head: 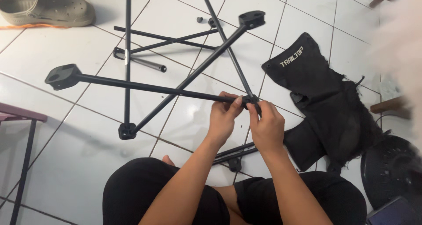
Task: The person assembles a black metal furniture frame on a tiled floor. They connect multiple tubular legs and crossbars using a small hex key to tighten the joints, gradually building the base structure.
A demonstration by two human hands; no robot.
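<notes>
Gripping a black pole frame (145,87) joint (both hands (246,119) pinching).

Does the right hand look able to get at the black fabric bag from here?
Probably yes: the bag lies on the floor just right of the right hand, nothing between, though that hand now grips the frame joint.

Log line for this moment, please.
left hand: grips black pole | right hand: pinches joint hub | fabric seat: on floor, right

White lettered label (291,62) on the black fabric; dark screen (393,212) bottom right.
</notes>
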